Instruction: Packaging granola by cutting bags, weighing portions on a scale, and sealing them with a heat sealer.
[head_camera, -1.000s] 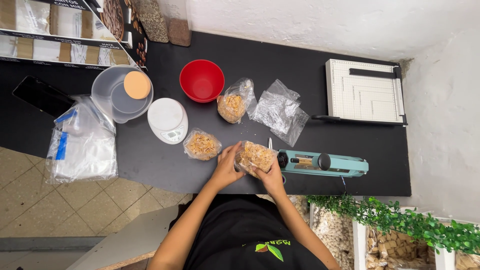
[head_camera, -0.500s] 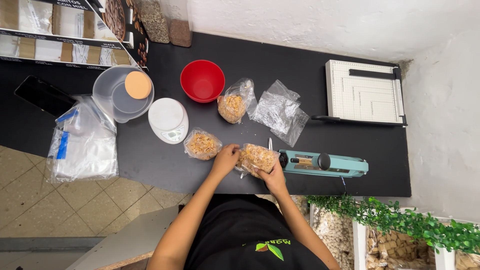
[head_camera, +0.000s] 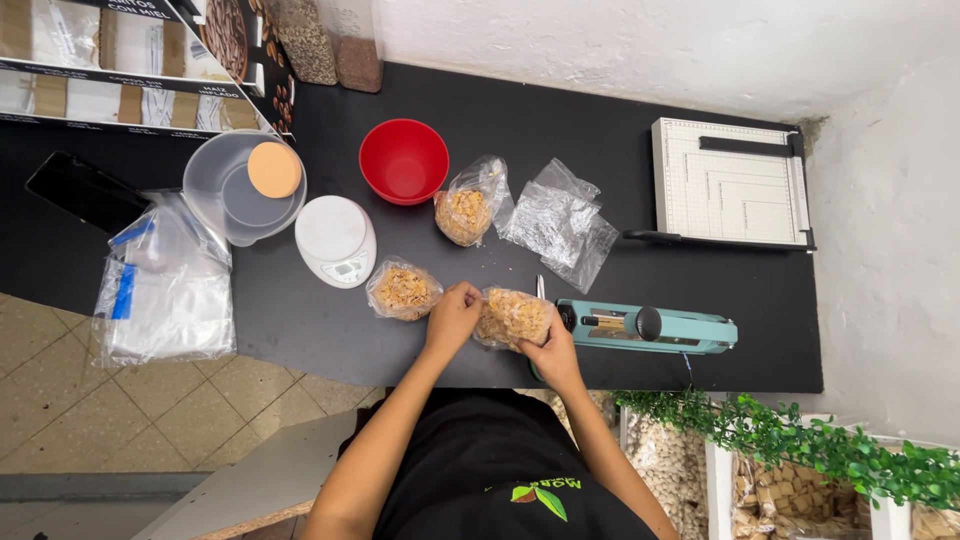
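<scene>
- Starting at the far left, a black phone (head_camera: 85, 190) lies on the black bench (head_camera: 560, 120), with a stack of clear plastic bags (head_camera: 165, 285) overhanging the near edge just beside it.
- A clear measuring jug (head_camera: 235, 200) stands next along, a round tan lid (head_camera: 274, 169) resting on its rim.
- A white kitchen scale (head_camera: 336, 240) sits just right of the jug, and an empty red bowl (head_camera: 404, 160) stands farther back.
- A sealed bag of snack pieces (head_camera: 403, 291) lies near the scale.
- The left hand (head_camera: 452, 318) is closed on the left end of a filled snack bag (head_camera: 512, 318), fingers pinching the plastic.
- That bag sits at the near middle of the bench, just left of the sealer.
- The right hand (head_camera: 553, 352) grips the same bag from its near right side.
- Farther back lie another filled bag (head_camera: 468, 208) and some empty crumpled clear bags (head_camera: 560, 222).
- A pale blue heat sealer (head_camera: 648, 326) lies right of the hands.
- A white paper trimmer (head_camera: 730, 185) sits far right.
</scene>
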